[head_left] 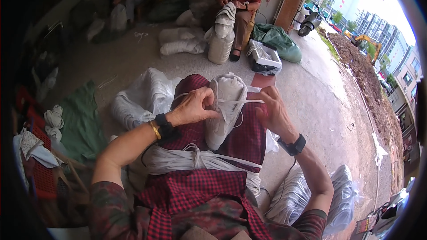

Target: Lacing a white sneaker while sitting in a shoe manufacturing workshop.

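A white sneaker (229, 90) rests across my lap with its toe pointing away from me. My left hand (198, 106) is at its left side, fingers curled round a white shoelace that is mostly hidden by them. My right hand (272, 110), to the right of the sneaker, pinches another stretch of white shoelace (249, 101), which runs taut across the upper. A loose loop of lace hangs at the sneaker's right edge. Nearer to me, a bundle of white laces (195, 159) lies tied across the red-and-black checked apron (191, 186).
Clear plastic bags of white items lie ahead left (144, 98) and near right (296, 195). A green cloth (80, 122) and red basket (42, 164) are at left. Two people sit further off, one handling white pieces above a sack (221, 50). A white box (265, 55) stands nearby.
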